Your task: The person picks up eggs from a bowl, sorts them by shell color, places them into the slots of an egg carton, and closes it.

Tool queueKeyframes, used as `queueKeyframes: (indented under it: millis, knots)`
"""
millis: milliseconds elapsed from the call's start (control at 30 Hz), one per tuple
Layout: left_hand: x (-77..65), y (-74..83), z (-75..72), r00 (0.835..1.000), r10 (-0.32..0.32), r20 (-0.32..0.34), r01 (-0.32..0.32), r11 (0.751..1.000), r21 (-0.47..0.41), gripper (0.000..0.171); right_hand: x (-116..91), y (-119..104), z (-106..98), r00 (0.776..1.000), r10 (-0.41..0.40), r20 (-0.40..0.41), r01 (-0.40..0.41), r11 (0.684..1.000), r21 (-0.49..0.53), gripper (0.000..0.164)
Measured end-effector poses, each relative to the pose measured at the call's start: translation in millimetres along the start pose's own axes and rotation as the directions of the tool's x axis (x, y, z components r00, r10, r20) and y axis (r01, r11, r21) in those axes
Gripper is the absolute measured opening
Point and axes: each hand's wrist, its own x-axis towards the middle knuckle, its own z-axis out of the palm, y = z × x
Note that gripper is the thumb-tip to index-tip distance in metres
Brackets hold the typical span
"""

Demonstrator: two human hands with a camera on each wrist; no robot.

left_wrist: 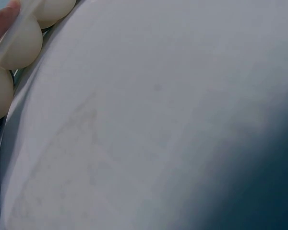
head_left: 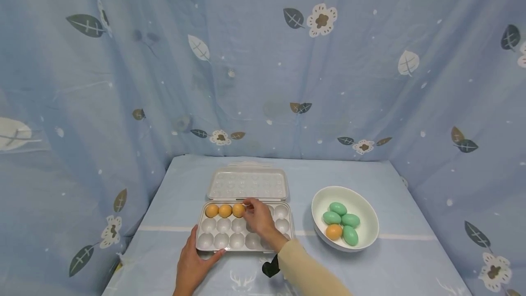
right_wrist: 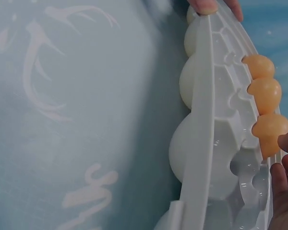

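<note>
A pale plastic egg carton (head_left: 230,250) lies with its lid (head_left: 248,183) folded back behind it. In the head view my left hand (head_left: 193,261) grips its near left corner, thumb along the front rim and fingers against the side. Orange eggs (head_left: 211,210) fill the three leftmost cups of the back row. Over that row, my right hand (head_left: 260,218) pinches the third orange egg (head_left: 238,210) at its right side; the right wrist view shows the thumb tip at the egg (right_wrist: 270,128). The cups under this hand are hidden.
To the right of the carton stands a white bowl (head_left: 371,229) with several green eggs (head_left: 350,235) and one orange egg (head_left: 334,231). The pale blue cloth (head_left: 411,264) covers the table. Flowered curtains (head_left: 263,58) hang behind and at both sides.
</note>
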Motion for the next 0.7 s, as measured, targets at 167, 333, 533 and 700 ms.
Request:
queueKeyframes:
  millis: [167,333,533,700]
  knots:
    - [0.9,0.1,-0.7,1.0,0.004,-0.009,-0.004,1.0,-0.01,0.132,0.4,0.6,-6.1,1.0,-0.001,0.002,0.001,1.0,0.017,0.031]
    - [-0.3,1.8,-0.9,1.0,-0.005,0.001,0.005,1.0,-0.011,0.133,3.8,-2.0,-17.3,0.999,-0.04,0.019,0.04,0.999,0.0,0.032]
    - [-0.4,4.7,-2.2,1.0,-0.01,0.009,0.01,1.0,-0.012,0.134,6.2,-4.8,-40.4,0.991,-0.132,-0.008,0.132,0.991,-0.018,0.033]
    - [0.6,6.6,-2.7,1.0,-0.019,0.014,0.019,1.0,-0.019,0.135,3.4,3.2,-63.4,0.984,-0.174,-0.048,0.173,0.985,-0.021,0.032]
